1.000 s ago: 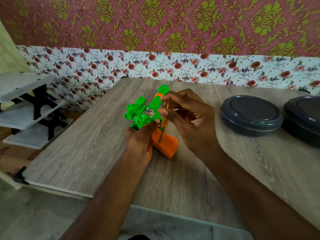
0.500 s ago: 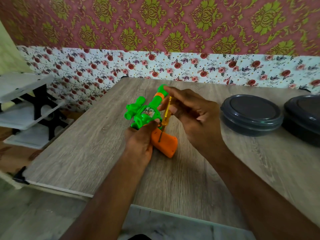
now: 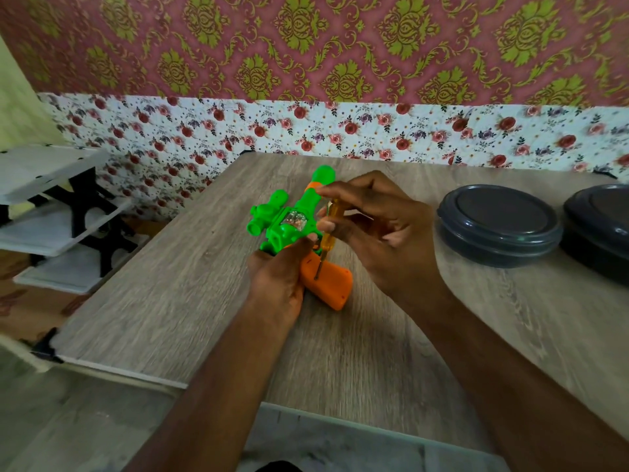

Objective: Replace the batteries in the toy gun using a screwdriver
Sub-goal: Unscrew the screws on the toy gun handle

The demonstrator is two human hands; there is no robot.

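Note:
A green toy gun [image 3: 289, 219] with an orange grip [image 3: 332, 284] lies on the wooden table [image 3: 190, 301], barrel pointing away from me. My left hand [image 3: 277, 274] grips the gun where the green body meets the grip and holds it down. My right hand [image 3: 377, 226] pinches the yellow handle of a small screwdriver [image 3: 328, 229] between thumb and fingertips. The screwdriver stands nearly upright, its metal tip touching the upper part of the orange grip. No batteries are visible.
Two dark round lidded containers [image 3: 498, 224] [image 3: 599, 229] sit on the table's right side. A white shelf unit with black supports [image 3: 58, 212] stands on the floor to the left. The table's left edge runs diagonally near the gun.
My right hand's fingers have shifted on the screwdriver handle, exposing more of it, as if turning it. The tip stays on the orange grip. My left hand and the gun have not moved.

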